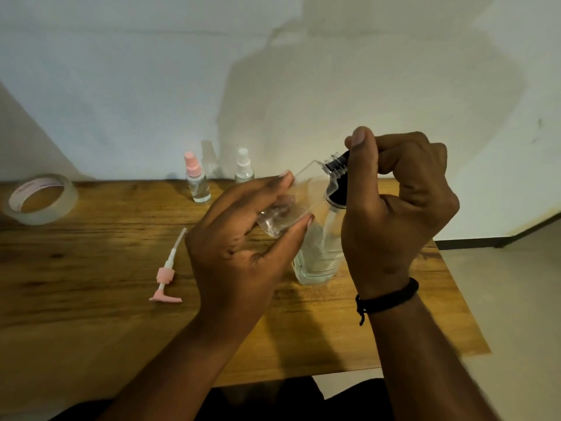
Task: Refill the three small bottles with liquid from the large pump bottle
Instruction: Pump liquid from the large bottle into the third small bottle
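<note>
My left hand (239,238) grips a small clear bottle (291,205), tilted with its threaded neck up and to the right; a little clear liquid sits in its low end. My right hand (397,205) pinches a black spray cap (337,196) right at that neck, with its thin tube hanging down. Just behind, the large clear bottle (315,262) stands on the table with liquid in it. Its pink pump (166,278) lies flat to the left. Two more small bottles stand at the back: one with a pink top (197,180), one with a white top (243,168).
A roll of clear tape (39,199) rests at the far left of the wooden table (91,314). A white wall rises right behind the table. The table's right edge drops to a pale floor (516,299).
</note>
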`<state>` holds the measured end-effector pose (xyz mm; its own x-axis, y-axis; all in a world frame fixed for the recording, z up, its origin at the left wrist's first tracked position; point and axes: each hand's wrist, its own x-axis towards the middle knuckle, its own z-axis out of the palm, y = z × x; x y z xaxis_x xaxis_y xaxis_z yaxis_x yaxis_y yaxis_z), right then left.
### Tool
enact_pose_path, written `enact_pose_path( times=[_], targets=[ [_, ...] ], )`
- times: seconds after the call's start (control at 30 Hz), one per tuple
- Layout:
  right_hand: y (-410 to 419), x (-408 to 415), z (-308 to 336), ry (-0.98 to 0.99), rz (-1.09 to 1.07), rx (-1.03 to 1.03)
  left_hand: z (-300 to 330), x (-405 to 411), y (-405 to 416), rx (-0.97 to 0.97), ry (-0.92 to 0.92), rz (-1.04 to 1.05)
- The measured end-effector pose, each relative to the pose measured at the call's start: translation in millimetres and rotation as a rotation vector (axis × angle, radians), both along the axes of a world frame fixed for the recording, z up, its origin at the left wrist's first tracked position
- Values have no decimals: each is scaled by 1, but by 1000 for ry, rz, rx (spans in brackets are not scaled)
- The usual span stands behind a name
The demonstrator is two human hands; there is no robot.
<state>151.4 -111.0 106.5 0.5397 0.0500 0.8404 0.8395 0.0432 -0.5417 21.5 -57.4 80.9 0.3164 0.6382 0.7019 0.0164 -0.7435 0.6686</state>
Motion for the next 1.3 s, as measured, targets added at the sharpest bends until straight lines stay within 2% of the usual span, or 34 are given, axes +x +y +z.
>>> enact_pose_path(
  times=[1.3],
  targets=[
    [-1, -1, 6, 14, 12, -4, 1, 2, 0, 8, -24, 4]
  ],
)
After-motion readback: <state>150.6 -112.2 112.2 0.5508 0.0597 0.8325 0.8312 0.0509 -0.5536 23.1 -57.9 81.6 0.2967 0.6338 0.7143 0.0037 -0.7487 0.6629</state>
